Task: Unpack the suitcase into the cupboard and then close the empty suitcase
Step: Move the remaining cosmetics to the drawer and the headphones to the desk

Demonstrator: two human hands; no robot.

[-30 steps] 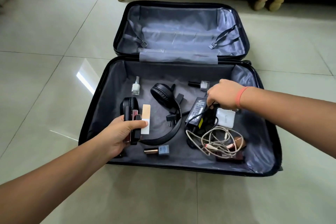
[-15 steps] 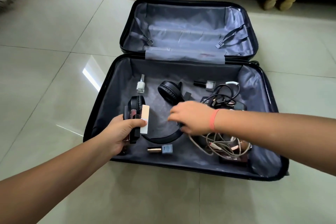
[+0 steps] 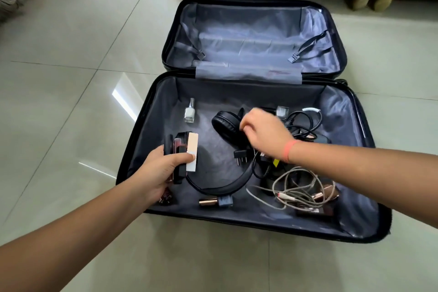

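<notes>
Gripping a small stack of flat cosmetic cases [image 3: 183, 156], the left hand [image 3: 163, 168] is closing its thumb over the cream-and-white one on top, at the near-left of the open suitcase [image 3: 142, 149]. Its fingers are fully occupied, so it is hard to see it taking more. The right hand [image 3: 263, 135] is hovering loosely curled over the black headphones [image 3: 227, 123], fingertips pointing down at the far earcup; whether they are touching it I cannot tell, and nothing is visibly in its grasp.

Relative to the suitcase, the headphones are lying in the middle of the near half. Their band is sweeping in an arc from the far earcup, just under the right hand, toward the near wall, so their long axis is running far-to-near, slanting left. The right hand is plainly the nearer one.

A black charger cable [image 3: 301, 123] and pale tangled cords [image 3: 294, 187] are crowding the right side, likely to snag.
</notes>
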